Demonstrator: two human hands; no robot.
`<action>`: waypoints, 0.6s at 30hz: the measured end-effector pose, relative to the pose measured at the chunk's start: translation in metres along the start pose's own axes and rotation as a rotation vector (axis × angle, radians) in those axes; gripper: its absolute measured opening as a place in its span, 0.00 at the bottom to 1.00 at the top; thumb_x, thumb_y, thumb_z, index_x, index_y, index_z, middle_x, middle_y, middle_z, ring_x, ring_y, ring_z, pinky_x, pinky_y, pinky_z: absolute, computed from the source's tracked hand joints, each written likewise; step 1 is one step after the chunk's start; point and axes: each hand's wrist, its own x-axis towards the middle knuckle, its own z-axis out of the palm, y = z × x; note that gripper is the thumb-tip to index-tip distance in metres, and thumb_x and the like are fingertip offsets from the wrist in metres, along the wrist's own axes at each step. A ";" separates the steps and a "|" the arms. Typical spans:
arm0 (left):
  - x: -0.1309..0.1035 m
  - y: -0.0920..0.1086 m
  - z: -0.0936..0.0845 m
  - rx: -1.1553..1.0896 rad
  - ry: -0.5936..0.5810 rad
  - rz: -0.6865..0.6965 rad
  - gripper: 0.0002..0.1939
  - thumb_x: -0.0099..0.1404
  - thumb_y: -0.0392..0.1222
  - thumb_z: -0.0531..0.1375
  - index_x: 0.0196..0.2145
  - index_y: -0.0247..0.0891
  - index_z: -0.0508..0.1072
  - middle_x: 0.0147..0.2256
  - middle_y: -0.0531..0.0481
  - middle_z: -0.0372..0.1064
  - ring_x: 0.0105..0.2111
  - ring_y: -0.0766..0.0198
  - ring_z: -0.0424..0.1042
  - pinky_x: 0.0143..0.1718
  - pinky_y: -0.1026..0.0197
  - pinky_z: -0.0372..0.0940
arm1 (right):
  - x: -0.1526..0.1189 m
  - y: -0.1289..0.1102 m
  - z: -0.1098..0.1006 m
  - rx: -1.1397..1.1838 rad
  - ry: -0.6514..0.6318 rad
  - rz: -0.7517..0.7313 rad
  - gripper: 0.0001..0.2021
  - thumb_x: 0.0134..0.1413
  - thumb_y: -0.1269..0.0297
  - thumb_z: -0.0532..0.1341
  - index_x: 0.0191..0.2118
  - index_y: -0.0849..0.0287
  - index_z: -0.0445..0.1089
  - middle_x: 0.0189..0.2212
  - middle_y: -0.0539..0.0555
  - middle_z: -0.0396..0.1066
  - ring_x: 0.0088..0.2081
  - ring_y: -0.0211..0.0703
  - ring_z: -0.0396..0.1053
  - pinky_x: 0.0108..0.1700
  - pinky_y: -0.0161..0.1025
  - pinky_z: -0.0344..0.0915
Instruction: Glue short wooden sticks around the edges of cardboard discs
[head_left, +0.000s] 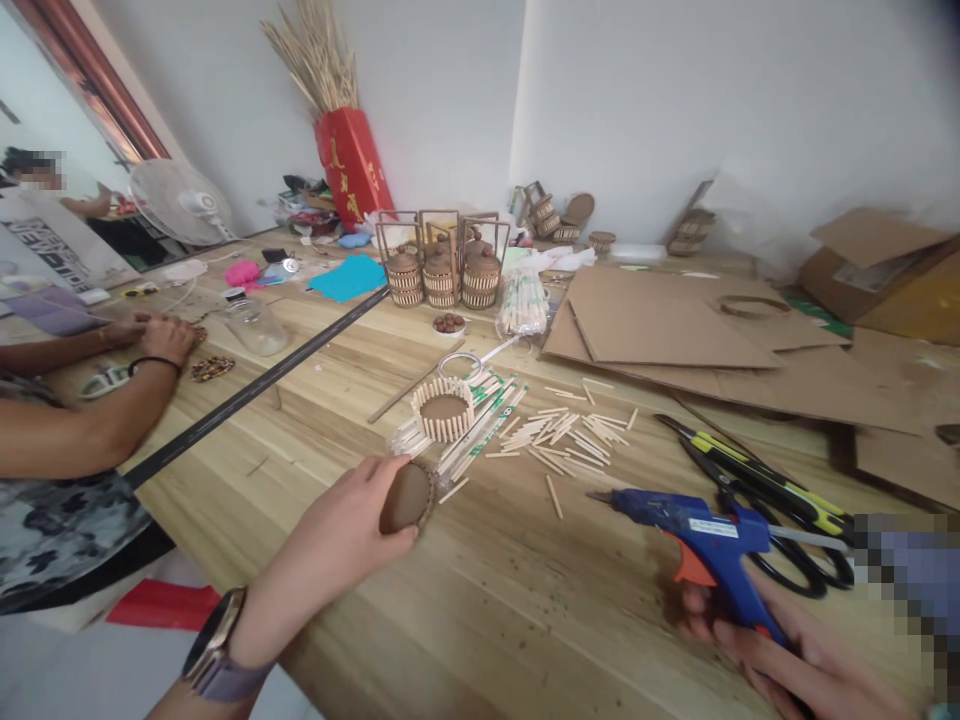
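My left hand [371,515], with a watch on its wrist, grips a round brown disc [407,497] by its edges near the front of the wooden table. At the lower right my right hand [772,640] is wrapped round the handle of a blue glue gun [705,540], its nozzle pointing left. Just beyond the disc stands a ring of short upright sticks [444,410] round a brown base, on wrapped sticks [487,425]. Loose short sticks [562,440] lie scattered between the ring and the glue gun.
Scissors [795,560] and a yellow-black cutter [765,480] lie beyond the glue gun. Cardboard sheets [667,320] cover the back right. Small lidded baskets [441,275] stand at the back, near a tape roll [460,367]. Another person's arms [97,420] rest at the left.
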 end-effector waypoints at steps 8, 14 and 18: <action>-0.007 -0.010 -0.004 -0.233 -0.030 0.078 0.29 0.57 0.42 0.60 0.56 0.44 0.62 0.56 0.44 0.64 0.55 0.49 0.66 0.55 0.48 0.62 | 0.004 -0.002 -0.001 -0.015 -0.031 -0.005 0.15 0.51 0.52 0.62 0.41 0.55 0.72 0.34 0.55 0.75 0.38 0.54 0.74 0.41 0.45 0.71; -0.004 0.017 0.003 -0.137 -0.180 0.483 0.39 0.53 0.26 0.54 0.61 0.47 0.57 0.66 0.48 0.49 0.66 0.50 0.46 0.65 0.44 0.47 | 0.001 -0.020 0.010 0.032 0.016 0.008 0.16 0.49 0.52 0.64 0.41 0.55 0.73 0.34 0.56 0.76 0.38 0.54 0.74 0.41 0.45 0.71; 0.006 0.032 0.017 -0.065 -0.070 0.574 0.36 0.56 0.24 0.52 0.61 0.45 0.59 0.67 0.46 0.45 0.68 0.47 0.40 0.66 0.40 0.40 | -0.003 -0.031 0.017 0.048 0.065 0.026 0.16 0.46 0.54 0.67 0.40 0.55 0.74 0.34 0.56 0.76 0.37 0.53 0.74 0.40 0.44 0.71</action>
